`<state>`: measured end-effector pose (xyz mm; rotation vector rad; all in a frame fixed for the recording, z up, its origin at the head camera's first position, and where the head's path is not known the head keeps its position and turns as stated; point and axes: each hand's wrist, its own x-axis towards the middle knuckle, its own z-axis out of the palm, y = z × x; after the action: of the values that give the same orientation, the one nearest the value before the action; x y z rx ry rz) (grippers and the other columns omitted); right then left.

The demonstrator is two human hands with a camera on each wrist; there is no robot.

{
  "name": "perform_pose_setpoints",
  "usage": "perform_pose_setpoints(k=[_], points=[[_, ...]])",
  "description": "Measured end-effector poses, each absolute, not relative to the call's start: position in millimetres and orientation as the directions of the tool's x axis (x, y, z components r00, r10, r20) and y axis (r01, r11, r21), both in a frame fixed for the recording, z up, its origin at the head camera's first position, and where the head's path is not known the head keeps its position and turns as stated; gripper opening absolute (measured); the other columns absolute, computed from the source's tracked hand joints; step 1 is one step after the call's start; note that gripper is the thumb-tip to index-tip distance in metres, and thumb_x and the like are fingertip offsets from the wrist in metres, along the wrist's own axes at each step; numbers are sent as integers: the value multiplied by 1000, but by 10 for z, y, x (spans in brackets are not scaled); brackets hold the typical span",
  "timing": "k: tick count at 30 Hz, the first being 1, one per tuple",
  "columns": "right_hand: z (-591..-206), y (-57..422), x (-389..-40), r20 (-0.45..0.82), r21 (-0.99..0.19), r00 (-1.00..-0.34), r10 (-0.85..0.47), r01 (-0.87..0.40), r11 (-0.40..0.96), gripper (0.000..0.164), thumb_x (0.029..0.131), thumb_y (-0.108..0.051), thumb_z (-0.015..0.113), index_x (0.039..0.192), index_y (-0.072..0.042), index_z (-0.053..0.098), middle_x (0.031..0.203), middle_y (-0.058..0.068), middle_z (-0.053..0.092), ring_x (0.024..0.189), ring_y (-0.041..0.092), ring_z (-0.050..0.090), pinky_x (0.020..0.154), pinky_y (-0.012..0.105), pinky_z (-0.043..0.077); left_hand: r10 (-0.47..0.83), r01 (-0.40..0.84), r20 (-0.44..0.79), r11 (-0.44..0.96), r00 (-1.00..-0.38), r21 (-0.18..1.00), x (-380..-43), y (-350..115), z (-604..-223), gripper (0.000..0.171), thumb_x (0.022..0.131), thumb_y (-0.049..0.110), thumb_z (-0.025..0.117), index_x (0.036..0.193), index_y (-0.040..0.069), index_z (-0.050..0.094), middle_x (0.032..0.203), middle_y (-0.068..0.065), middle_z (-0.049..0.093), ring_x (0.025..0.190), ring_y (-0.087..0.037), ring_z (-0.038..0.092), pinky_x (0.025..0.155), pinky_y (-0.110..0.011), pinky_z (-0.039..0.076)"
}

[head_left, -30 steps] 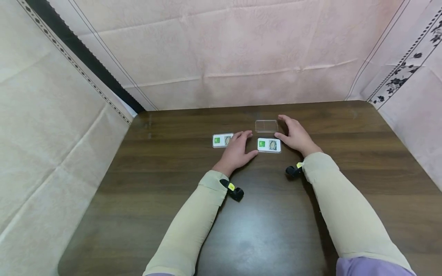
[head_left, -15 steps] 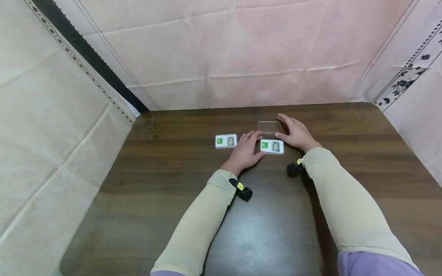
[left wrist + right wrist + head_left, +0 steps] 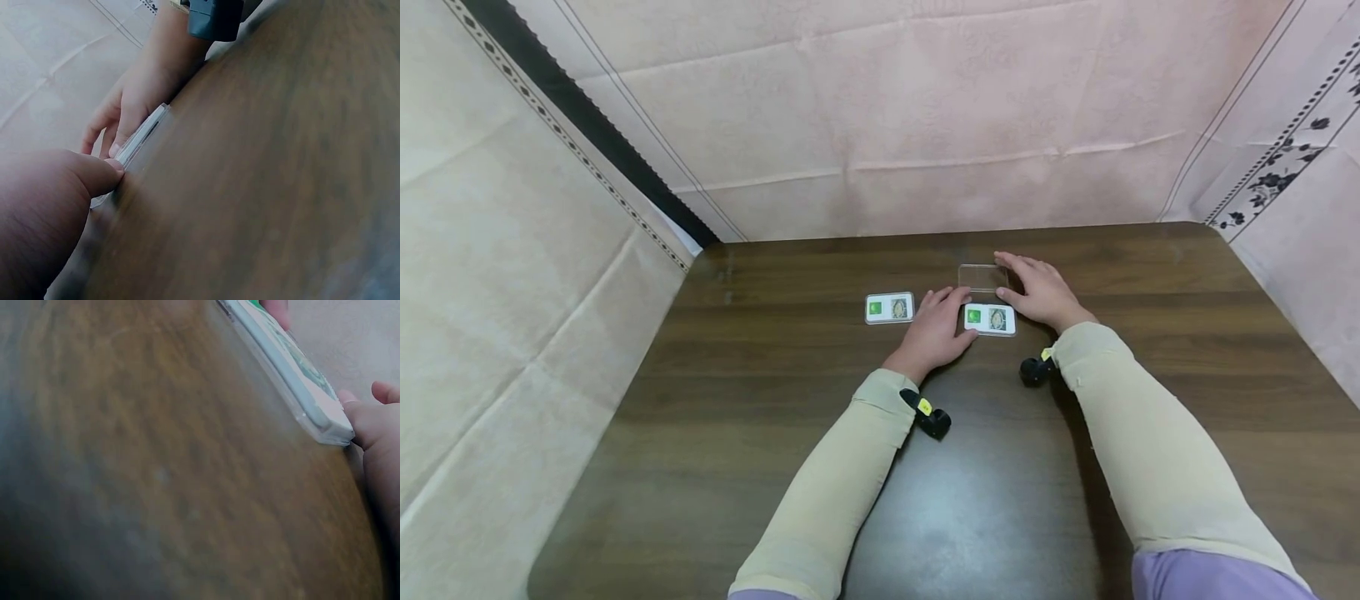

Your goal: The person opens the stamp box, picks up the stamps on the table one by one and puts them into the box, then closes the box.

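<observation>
A flat clear case point(image 3: 990, 319) lies on the table, holding a white card with a green square and a patterned oval. My left hand point(image 3: 931, 337) is at its left end, the thumb at the near edge and the fingers at the far edge. The left thumb point(image 3: 109, 172) touches the edge in the left wrist view. Behind the case lies a clear empty lid point(image 3: 982, 277). My right hand point(image 3: 1041, 292) reaches from the right, fingers extended along the lid's right side. In the right wrist view its thumb point(image 3: 359, 419) touches the case's corner.
A second card case point(image 3: 889, 308) with a similar green-marked card lies left of my left hand. The wooden table point(image 3: 760, 400) ends at a far edge backed by pale cloth point(image 3: 887, 125). Each wrist carries a small black camera point(image 3: 934, 423).
My left hand has moved right, away from the left case, to the end of the right-hand case. My right hand has shifted slightly left toward the lid. The view tilted a little.
</observation>
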<state>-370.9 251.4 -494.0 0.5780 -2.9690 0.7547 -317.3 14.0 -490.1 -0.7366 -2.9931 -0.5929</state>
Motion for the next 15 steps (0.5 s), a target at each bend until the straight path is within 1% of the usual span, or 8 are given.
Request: perform_pose_setpoints(k=[3,8,12,15], points=[[-4939,2515,-3696,135,-475,-930,-341,-363,802,67,103,-36,57,160,-19,27,159,11,40,147,40,28,120,59,13,443,444,91,821,-892,359,-3175,143,-4904,73,95,43,69,154,17,36,152,2,50,149,-20,32,124,-40,11],[-4936,2521,-3674,190,-513,-930,-316,-368,775,62,101,-31,62,155,-14,36,150,14,48,142,40,36,115,60,24,428,432,97,824,-899,366,-3170,145,-4900,76,94,44,70,155,16,35,151,3,51,147,-20,33,124,-40,10],[-4936,2527,-3635,210,-550,-933,-293,-360,754,59,101,-24,64,153,-14,39,146,17,50,138,39,41,112,61,30,406,411,97,828,-909,381,-3155,141,-4894,77,93,45,71,156,16,35,151,2,52,147,-20,34,124,-40,10],[-4953,2530,-3580,205,-573,-936,-286,-352,740,57,101,-23,64,152,-15,38,147,18,49,136,39,42,111,61,31,386,387,85,836,-919,389,-3139,134,-4895,78,93,45,71,156,17,34,151,2,51,147,-19,34,124,-39,10]])
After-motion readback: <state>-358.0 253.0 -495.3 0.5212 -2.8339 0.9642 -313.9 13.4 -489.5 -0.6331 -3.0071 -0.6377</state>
